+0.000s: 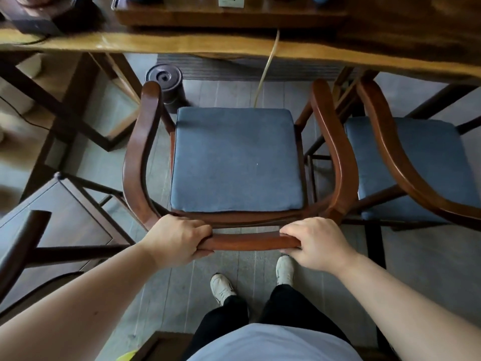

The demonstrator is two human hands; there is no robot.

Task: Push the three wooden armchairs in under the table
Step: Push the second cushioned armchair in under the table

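Observation:
A wooden armchair (335, 152) with a blue seat cushion stands right in front of me, its arms reaching toward the long wooden table (182, 44). My left hand (177, 239) and my right hand (316, 242) both grip its curved back rail, one at each end. The seat's front edge lies just short of the table's edge. To the right stands a second armchair (385, 152) with a blue cushion, close beside the first, its front under the table. At the lower left, the dark back rail of another chair (23, 246) shows only in part.
A dark round canister (166, 84) stands on the floor under the table, just beyond the chair's left arm. A pale cable (268, 66) hangs from the table to the floor. A dark wooden side stand (52, 220) is at the left. My feet are behind the chair.

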